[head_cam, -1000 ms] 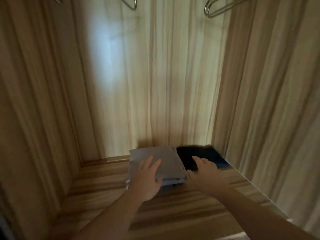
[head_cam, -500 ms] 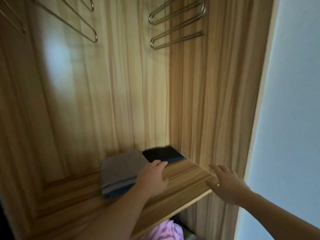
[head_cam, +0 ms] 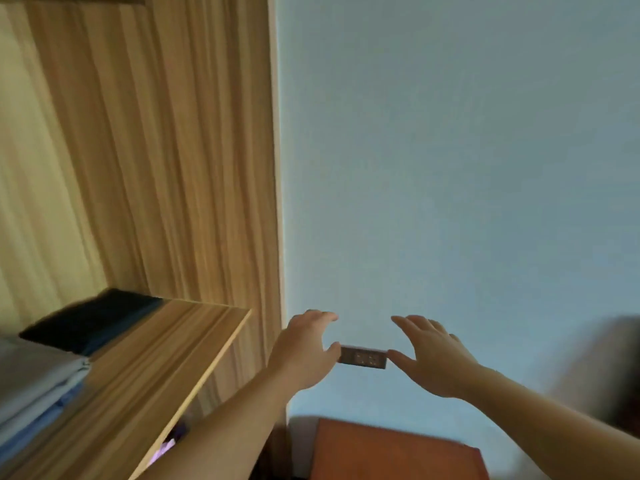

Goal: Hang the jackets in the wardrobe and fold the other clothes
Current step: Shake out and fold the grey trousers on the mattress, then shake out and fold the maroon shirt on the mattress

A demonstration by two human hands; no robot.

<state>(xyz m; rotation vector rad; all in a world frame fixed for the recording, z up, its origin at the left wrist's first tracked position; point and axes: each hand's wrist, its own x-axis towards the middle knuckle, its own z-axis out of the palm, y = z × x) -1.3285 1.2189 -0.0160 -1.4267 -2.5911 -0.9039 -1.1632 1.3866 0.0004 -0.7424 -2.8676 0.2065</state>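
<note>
A folded grey garment [head_cam: 34, 379] lies on a stack at the left of the wooden wardrobe shelf [head_cam: 166, 362]. Behind it lies a folded dark garment [head_cam: 93, 317]. Both my hands are out of the wardrobe, in front of the pale blue wall. My left hand [head_cam: 304, 351] hangs with relaxed fingers and holds nothing. My right hand [head_cam: 429, 358] is spread, palm down, and is empty too. A bit of pink cloth [head_cam: 166, 448] shows below the shelf.
The wardrobe's wooden side panel [head_cam: 207, 168] ends at the wall [head_cam: 450, 168]. A wall socket plate [head_cam: 363, 357] sits between my hands. A reddish-brown piece of furniture [head_cam: 394, 452] stands below. A blurred grey shape [head_cam: 609, 368] is at the right edge.
The view has swung right, away from the wardrobe. My left hand has left the grey folded garment and both hands have moved out in front of the wall.
</note>
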